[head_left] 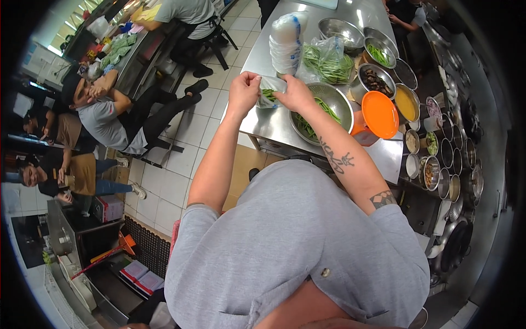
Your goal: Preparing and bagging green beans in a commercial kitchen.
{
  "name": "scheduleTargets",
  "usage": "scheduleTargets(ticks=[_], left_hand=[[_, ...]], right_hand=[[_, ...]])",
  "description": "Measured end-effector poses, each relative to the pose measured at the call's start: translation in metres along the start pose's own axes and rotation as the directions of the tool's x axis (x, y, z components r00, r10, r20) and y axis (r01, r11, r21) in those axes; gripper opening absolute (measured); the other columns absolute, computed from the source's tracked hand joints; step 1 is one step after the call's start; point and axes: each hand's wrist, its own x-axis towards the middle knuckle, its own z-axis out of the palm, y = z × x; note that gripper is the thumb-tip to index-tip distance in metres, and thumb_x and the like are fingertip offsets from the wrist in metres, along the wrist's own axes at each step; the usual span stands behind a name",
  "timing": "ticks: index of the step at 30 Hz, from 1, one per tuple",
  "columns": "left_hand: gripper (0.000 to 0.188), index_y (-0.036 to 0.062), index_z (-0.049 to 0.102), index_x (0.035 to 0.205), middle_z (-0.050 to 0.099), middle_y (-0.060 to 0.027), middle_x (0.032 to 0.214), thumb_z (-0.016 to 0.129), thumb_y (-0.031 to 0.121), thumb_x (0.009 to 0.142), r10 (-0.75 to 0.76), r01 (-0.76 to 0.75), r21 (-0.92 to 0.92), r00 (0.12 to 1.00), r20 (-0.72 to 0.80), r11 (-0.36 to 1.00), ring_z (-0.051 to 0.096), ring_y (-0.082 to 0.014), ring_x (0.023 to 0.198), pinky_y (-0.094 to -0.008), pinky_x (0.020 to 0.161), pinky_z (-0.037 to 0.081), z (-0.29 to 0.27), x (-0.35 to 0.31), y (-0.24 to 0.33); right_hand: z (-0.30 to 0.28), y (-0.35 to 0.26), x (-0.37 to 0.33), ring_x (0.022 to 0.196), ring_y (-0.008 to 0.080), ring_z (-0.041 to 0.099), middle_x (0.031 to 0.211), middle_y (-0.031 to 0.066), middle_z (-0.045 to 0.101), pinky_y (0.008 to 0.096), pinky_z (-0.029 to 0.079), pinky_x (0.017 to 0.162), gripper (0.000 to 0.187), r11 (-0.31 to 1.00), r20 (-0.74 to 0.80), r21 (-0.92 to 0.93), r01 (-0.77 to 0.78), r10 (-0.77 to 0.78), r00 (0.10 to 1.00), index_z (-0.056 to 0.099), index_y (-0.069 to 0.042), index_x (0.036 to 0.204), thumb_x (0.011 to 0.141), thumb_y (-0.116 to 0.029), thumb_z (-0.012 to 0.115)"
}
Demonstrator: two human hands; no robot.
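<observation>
Plastic, thin and see-through, is what both hands are busy with: a small bag with some green beans in it, held at the near left part of the steel table, just left of the colander. Can't tell if its bottom touches the metal.

Left hand is mostly closed, thumb and fingertips pinching one side of the bag's mouth. Right hand is half curled with the thumb along the other side, so the bag sits between them; some of those fingertips are hidden, so no idea how tight that grip is.

What could go wrong? I'd guess the film is the weak spot. Pull the hands apart too hard and it could stretch or split. Let either side slip and the mouth might flop over and dump beans, maybe onto the floor, since the table edge is close.

Also, the right forearm crosses over the colander and its loose beans, so a careless elbow could knock the rim. The orange container is right beside it and could get shoved too, and that tall plastic stack looks tippy imo.
</observation>
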Motion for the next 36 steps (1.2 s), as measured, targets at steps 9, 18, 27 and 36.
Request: scheduleTargets(ticks=[9,18,27,36], left_hand=[[0.016,-0.0015,0.067,0.089,0.066,-0.0098,0.068,0.061,0.013,0.088,0.217,-0.163,0.299,0.963,-0.158,0.940,0.062,-0.0149,0.058,-0.0299,0.057,0.048,-0.038,-0.002,0.023],[0.017,0.0024,0.072,0.092,0.070,-0.0160,0.084,0.069,0.014,0.079,0.184,-0.223,0.537,0.975,0.126,0.814,0.067,-0.0254,0.074,-0.0367,0.068,0.053,-0.034,-0.009,-0.004],[0.026,0.0010,0.067,0.096,0.065,-0.0129,0.072,0.067,0.022,0.081,0.217,-0.217,0.276,0.976,0.032,0.936,0.065,-0.0262,0.070,-0.0364,0.067,0.051,-0.030,-0.059,0.087],[0.026,0.0072,0.065,0.106,0.066,-0.0207,0.083,0.062,0.025,0.087,0.179,-0.199,0.486,0.980,0.088,0.851,0.063,-0.0397,0.084,-0.0450,0.074,0.050,0.006,-0.053,0.053]], right_hand=[[-0.035,-0.029,0.002,0.086,0.0369,0.066,0.088,0.0227,0.068,0.0400,0.052,0.081,0.018,0.935,-0.033,0.317,0.162,-0.160,0.987,0.070,-0.002,0.095,0.082,-0.013,0.062],[0.002,0.034,0.029,0.076,0.0237,0.067,0.084,0.0170,0.071,0.0350,0.051,0.071,0.022,0.906,-0.080,0.340,0.252,-0.240,0.968,0.070,0.002,0.095,0.086,-0.017,0.063],[-0.048,-0.024,-0.010,0.070,0.0044,0.056,0.084,-0.0001,0.066,0.0191,0.042,0.060,0.018,0.457,-0.135,0.877,0.148,-0.062,0.989,0.064,0.003,0.106,0.094,-0.011,0.061],[-0.060,-0.009,-0.024,0.067,0.0032,0.048,0.083,-0.0033,0.059,0.0197,0.036,0.056,0.020,0.658,0.040,0.742,0.127,-0.232,0.972,0.064,-0.001,0.107,0.093,-0.014,0.063]])
